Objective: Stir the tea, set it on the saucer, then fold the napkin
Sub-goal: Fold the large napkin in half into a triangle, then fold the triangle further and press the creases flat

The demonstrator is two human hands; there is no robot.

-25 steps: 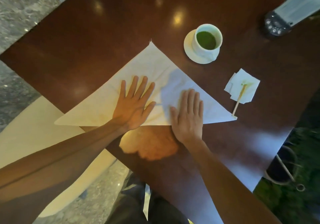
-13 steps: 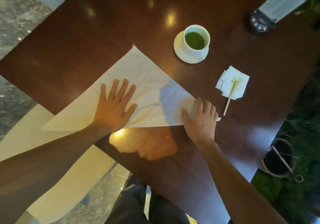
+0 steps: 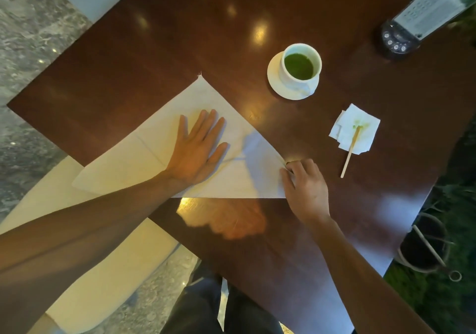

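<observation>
Fingers (image 3: pixel 296 170) pinch napkin (image 3: pixel 144 161); cup (image 3: pixel 302 63) holds green tea.

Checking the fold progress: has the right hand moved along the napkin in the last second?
Yes. The right hand slid rightward from the napkin's middle to its right corner, nearer the stir stick.

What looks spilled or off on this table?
Only the small white paper tissue: green stains where the wooden stir stick tip rests. White cup of green tea sits upright on its white saucer.
</observation>
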